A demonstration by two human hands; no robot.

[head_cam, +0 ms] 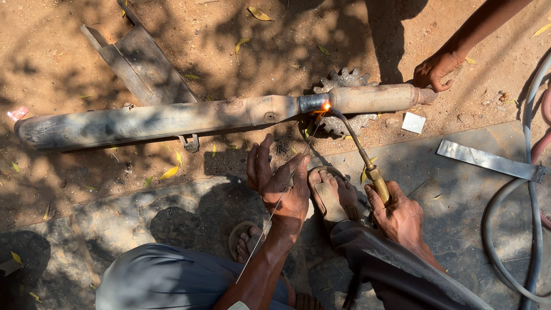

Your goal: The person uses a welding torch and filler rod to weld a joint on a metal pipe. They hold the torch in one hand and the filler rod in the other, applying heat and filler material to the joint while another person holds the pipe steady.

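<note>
A long rusty exhaust pipe [172, 119] lies across sandy ground, its right end resting on a toothed sprocket [344, 77]. My right hand [396, 213] grips a brass gas torch [367, 163] whose tip burns with a small flame [327, 105] at the pipe's joint. My left hand [281, 186] holds a thin filler rod [270, 221] that points up toward the same joint, fingers spread. Another person's hand [436, 69] steadies the pipe's right end. My sandalled feet [333, 195] rest below the joint.
A metal channel piece [138, 60] lies behind the pipe at upper left. A flat metal strip [488, 161] and grey hoses [531, 172] lie at the right on a stone slab [172, 212]. A small white scrap [413, 122] sits near the sprocket.
</note>
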